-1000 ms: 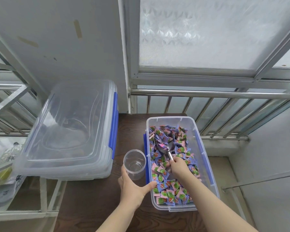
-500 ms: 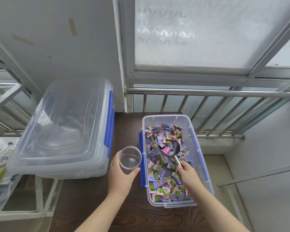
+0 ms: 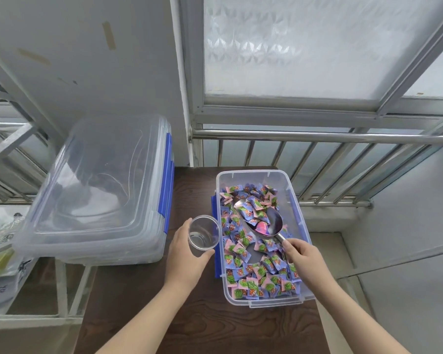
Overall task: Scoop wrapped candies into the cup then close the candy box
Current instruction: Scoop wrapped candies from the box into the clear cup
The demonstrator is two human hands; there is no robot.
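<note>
Candies (image 3: 253, 213) are heaped in the scoop (image 3: 262, 221), gripped by the right hand (image 3: 300, 256); the cup (image 3: 203, 236), clasped by the left hand (image 3: 187, 254), should be kept upright and brought close.

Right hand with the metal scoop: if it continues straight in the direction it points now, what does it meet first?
Probably the wrapped candies piled ahead of the scoop that the right hand holds, then the candy box far wall; depth is uncertain.

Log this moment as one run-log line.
left hand: holds cup, empty | right hand: holds scoop, candies loaded | candy box: open
</note>
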